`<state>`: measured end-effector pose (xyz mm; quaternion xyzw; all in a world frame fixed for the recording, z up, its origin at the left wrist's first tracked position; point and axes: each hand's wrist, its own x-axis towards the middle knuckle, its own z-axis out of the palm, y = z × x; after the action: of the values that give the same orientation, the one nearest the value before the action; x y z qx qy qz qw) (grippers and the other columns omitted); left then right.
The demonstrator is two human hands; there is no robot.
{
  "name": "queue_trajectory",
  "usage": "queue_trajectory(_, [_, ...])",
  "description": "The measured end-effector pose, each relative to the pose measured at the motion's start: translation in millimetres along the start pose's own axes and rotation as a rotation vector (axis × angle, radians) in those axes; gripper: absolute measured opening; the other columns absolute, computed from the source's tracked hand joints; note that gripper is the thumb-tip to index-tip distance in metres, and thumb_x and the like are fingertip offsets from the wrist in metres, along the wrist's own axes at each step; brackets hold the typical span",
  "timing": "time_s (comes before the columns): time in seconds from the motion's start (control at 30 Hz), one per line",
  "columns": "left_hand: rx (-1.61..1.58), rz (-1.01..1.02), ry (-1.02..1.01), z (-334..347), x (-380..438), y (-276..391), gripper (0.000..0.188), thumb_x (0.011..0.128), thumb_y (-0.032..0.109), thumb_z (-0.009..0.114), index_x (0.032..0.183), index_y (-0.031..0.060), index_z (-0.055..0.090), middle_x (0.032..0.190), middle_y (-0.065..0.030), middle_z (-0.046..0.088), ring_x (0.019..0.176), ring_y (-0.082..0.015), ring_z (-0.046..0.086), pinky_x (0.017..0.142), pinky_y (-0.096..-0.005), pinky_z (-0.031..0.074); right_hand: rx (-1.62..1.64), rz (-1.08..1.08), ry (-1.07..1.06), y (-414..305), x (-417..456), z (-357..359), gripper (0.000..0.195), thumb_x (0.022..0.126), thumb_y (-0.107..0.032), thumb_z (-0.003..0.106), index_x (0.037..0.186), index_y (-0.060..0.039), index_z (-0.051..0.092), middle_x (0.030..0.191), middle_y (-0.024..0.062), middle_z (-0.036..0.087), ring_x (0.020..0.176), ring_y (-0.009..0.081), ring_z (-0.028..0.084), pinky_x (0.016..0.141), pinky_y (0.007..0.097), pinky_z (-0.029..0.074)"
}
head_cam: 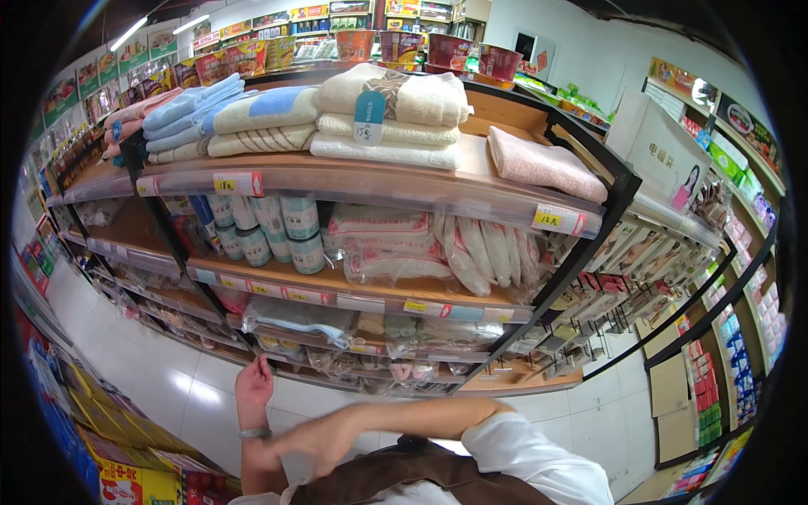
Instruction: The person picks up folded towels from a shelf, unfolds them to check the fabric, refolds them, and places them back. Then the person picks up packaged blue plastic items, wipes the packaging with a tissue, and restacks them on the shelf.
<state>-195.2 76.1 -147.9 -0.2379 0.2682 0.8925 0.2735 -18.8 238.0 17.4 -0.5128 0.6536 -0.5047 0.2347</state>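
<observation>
My left hand (254,381) is raised in front of the lower shelves, palm side showing, its fingers curled together around nothing visible. A pale bracelet (255,433) circles that wrist. Across my body reaches my right arm, and my right hand (309,445), blurred by motion, is at the left forearm just below the bracelet. Whether its fingers grip the forearm is unclear. Before me on the top shelf lie folded cream towels (388,120) with a hanging tag, blue towels (189,117) to their left and a folded pink towel (544,165) at the right.
Beneath the towels, a shelf holds stacked cans (302,230) and bagged white gloves (483,249). Lower shelves carry plastic-wrapped goods (303,319). A black metal post (543,290) edges the rack at right. Yellow cartons (123,473) stand low at left. Instant noodle tubs (448,52) line the back.
</observation>
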Motion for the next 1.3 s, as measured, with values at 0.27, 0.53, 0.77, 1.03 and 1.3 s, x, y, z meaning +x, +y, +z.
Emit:
queue_trajectory(0.27, [-0.087,-0.025,0.158,-45.8,20.7,1.7,0.012,0.091,0.007,0.049,0.094,-0.0006,0.058,0.083,-0.0067,0.064,0.067,-0.0134,0.063,0.059,-0.0229,0.056,0.735,0.097,-0.207,47.5,13.7,51.3,0.047,0.088,-0.006,0.058,0.132,-0.001,0.042,0.123,0.0068,0.054,0.111,0.0129,0.05,0.092,0.0273,0.042])
queue_trajectory(0.53, [-0.024,-0.033,0.115,-19.5,21.7,-5.3,0.01,0.091,0.005,0.049,0.096,0.0007,0.056,0.085,-0.0061,0.064,0.067,-0.0133,0.062,0.057,-0.0216,0.055,0.675,-0.006,-0.203,63.0,7.0,53.9,0.056,0.081,0.001,0.061,0.133,-0.0033,0.041,0.124,0.0049,0.053,0.114,0.0134,0.047,0.095,0.0261,0.038])
queue_trajectory(0.77, [0.024,-0.06,0.107,-8.2,28.7,-15.1,0.011,0.091,0.007,0.048,0.097,0.0022,0.057,0.086,-0.0058,0.064,0.068,-0.0131,0.062,0.057,-0.0214,0.054,0.429,0.068,0.062,80.8,16.9,89.7,0.013,0.083,-0.015,0.057,0.092,-0.0052,0.055,0.081,0.0006,0.059,0.08,0.0117,0.051,0.073,0.0291,0.042])
queue_trajectory(1.03, [0.772,-0.212,-0.431,52.2,-36.5,-70.2,0.022,0.089,0.012,0.054,0.109,0.0035,0.053,0.102,-0.0129,0.063,0.088,-0.0218,0.064,0.075,-0.0329,0.053,0.091,-0.054,0.325,92.7,14.7,71.9,0.019,0.075,-0.016,0.064,0.085,-0.0042,0.052,0.071,0.0116,0.055,0.067,0.0237,0.054,0.064,0.0362,0.043])
queue_trajectory(1.3, [0.88,-0.115,-0.825,127.2,-150.0,-87.6,0.046,0.094,0.026,0.045,0.131,-0.0007,0.042,0.125,-0.0152,0.053,0.112,-0.0242,0.054,0.092,-0.0338,0.046,0.006,0.447,0.834,-16.4,-121.9,-44.7,0.048,0.068,-0.027,0.079,0.106,-0.0027,0.062,0.095,0.0076,0.067,0.085,0.0139,0.061,0.075,0.0283,0.049])
